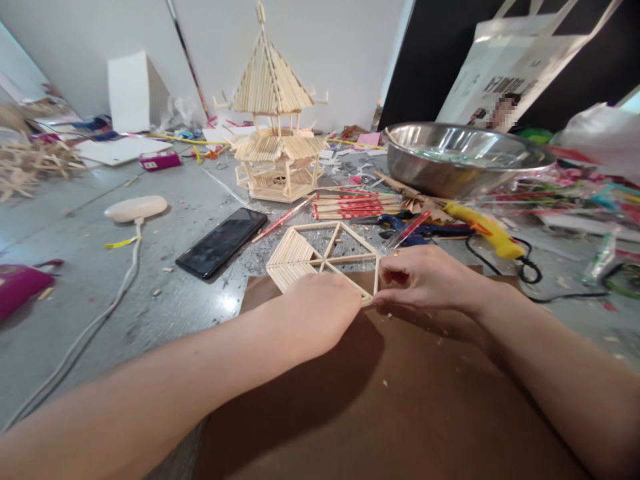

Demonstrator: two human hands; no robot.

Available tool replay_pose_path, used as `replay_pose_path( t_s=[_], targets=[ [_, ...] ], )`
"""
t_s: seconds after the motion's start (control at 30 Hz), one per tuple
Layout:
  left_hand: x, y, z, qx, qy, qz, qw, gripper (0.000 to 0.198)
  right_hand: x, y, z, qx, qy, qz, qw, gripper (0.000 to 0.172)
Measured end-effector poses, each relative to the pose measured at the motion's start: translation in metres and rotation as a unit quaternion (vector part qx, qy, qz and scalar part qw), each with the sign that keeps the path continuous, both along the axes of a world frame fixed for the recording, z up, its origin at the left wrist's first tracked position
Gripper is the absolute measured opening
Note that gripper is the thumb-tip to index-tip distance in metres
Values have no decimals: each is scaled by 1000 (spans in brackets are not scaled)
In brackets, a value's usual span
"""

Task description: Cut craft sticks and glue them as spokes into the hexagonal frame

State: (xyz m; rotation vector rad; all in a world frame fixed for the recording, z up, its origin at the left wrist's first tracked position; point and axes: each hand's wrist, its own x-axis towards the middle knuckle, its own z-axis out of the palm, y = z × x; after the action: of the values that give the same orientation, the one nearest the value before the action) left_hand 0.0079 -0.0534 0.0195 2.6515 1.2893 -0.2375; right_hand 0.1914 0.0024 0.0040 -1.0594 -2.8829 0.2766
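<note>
A flat hexagonal frame of thin wooden sticks (345,248) lies partly over the brown sheet, with spokes meeting at its middle. Its left sections are filled with sticks laid side by side; the sections on the right show gaps. My left hand (325,308) is closed at the near edge of the frame, its fingertips hidden behind the knuckles. At the right corner, my right hand (420,279) has thumb and fingers curled in a pinch against the frame's edge. Behind stands a tiered stick pavilion (275,100) with a pointed roof.
A black phone (223,243) and a white corded device (136,209) lie left. Red-and-white packed sticks (357,205), blue-handled tools (425,227) and a yellow-handled tool (485,230) lie beyond the frame. A steel bowl (465,157) stands at back right. Brown board (400,407) lies beneath my arms.
</note>
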Motion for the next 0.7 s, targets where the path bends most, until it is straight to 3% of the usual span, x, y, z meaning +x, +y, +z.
replay_pose_path(
  t_s=[0.43,0.7],
  targets=[
    [1,1,0,5,8,6,1000,13,2,2,2,-71,-20,-34,997,24],
    [-4,3,0,8,-17,22,1000,28,5,8,-2,-32,27,-53,998,30]
  ],
)
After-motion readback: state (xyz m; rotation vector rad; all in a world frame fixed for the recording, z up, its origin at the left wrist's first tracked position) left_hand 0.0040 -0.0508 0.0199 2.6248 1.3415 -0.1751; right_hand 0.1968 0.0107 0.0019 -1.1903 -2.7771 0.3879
